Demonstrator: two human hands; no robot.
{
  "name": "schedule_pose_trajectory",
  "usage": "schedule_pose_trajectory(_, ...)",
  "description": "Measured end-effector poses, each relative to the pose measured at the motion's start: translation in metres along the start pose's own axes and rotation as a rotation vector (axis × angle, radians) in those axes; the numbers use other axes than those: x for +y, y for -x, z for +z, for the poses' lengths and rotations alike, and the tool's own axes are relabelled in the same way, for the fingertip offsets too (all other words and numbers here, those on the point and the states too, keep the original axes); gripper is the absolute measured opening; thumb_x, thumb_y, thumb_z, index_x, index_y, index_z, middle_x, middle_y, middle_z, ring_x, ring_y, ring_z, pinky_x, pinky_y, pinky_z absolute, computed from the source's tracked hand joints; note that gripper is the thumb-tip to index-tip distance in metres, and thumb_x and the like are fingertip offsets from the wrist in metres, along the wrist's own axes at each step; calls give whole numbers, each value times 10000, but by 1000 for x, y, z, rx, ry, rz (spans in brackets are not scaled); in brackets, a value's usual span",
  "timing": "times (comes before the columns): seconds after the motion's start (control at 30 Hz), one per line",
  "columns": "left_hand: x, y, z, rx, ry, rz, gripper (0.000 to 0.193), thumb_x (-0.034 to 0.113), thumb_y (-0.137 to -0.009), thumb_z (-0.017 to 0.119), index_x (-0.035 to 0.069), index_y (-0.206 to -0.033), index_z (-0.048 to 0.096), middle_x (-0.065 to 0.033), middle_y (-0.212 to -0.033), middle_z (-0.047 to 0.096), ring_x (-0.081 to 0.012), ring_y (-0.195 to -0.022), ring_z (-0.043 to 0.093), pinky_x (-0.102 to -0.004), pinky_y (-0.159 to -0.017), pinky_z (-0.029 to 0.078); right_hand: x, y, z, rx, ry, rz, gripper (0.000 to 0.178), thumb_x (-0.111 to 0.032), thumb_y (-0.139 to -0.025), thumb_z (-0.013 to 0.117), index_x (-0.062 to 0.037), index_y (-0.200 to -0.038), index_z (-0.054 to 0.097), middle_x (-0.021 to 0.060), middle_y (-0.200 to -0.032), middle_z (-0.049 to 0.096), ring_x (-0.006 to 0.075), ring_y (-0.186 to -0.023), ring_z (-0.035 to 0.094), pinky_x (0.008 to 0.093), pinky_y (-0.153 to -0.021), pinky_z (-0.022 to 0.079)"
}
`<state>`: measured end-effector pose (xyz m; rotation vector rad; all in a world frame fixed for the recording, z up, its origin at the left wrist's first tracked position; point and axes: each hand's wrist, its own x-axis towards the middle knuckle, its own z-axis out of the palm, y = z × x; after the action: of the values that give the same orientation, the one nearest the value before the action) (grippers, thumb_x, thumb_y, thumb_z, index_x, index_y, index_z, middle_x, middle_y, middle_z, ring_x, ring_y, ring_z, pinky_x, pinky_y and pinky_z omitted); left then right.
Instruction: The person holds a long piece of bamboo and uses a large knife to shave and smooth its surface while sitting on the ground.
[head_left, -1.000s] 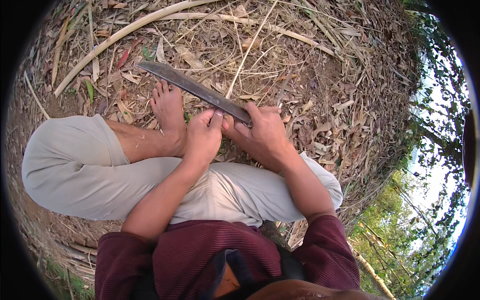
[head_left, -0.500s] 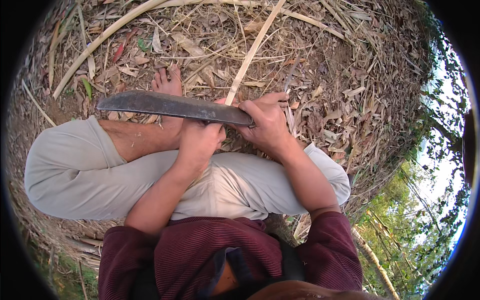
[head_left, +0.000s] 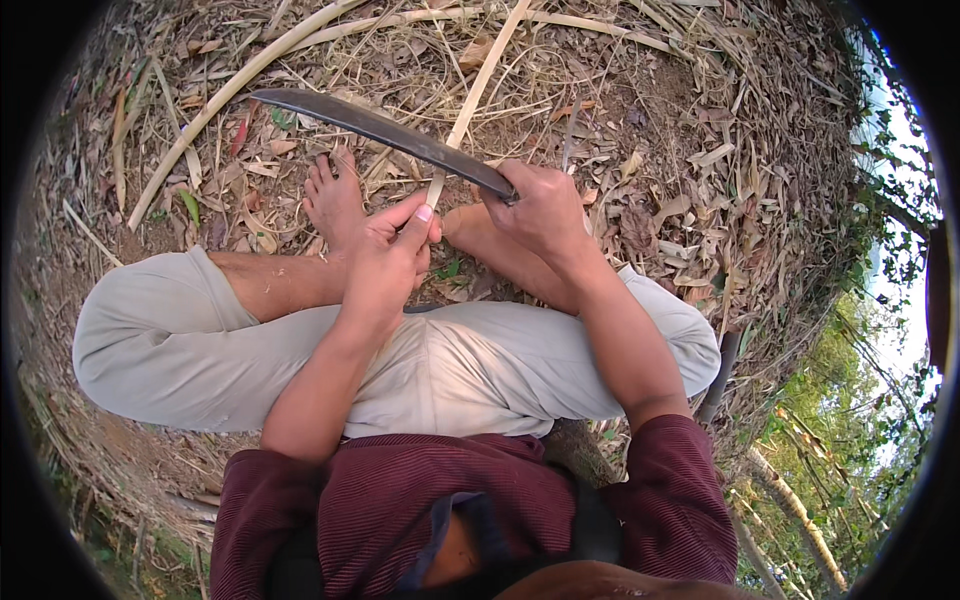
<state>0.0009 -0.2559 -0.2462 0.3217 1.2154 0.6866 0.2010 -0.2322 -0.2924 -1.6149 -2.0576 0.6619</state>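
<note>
A long dark machete (head_left: 385, 130) points up and to the left, its broad blade crossing over a pale split strip, likely bamboo (head_left: 487, 72). My right hand (head_left: 545, 210) is closed around the machete's handle end, at the right. The strip's near end is pinched between the thumb and fingers of my left hand (head_left: 385, 255), just below the blade. From there the strip runs away from me to the top of the view. Whether the blade touches the strip I cannot tell.
My bent legs in light trousers (head_left: 200, 350) lie either side, with a bare foot (head_left: 335, 195) near the blade. Dry leaves and plant scraps cover the ground. Long pale curved strips (head_left: 235, 95) lie ahead. Green foliage (head_left: 850, 400) stands at the right.
The machete's tip has swung up and away from me, and its blade now lies farther along the strip. My left hand has come out from beneath the blade, its pinch on the strip now showing.
</note>
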Motion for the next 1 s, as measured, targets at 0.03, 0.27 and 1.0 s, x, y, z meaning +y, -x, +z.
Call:
schedule_pose_trajectory(0.03,2,4,-1,-5,-10,5,195,113,-1027,536,25,-875,621,52,-707,525,-1,-490,348,-190,-406,237,-12,3,-1,16,-26,-32,134,-127,-761,748,-76,-741,625,120,-644,642,315,-564,652,408,-495,498)
schedule_pose_trajectory(0.27,5,4,2,-32,-83,95,181,134,-1029,547,16,-966,668,46,-724,531,4,-494,335,-184,-403,237,13,2,1,139,60,-203,139,-93,-670,739,-94,-772,645,70,-649,634,272,-564,642,386,-498,512)
schedule_pose_trajectory(1.0,26,77,-26,-14,-289,46,315,148,-1043,521,-34,-1291,590,34,-719,466,9,-470,283,-182,-401,178,65,-31,-28,194,65,431,173,-240,-828,704,-70,-808,724,130,-672,683,330,-615,676,453,-589,541)
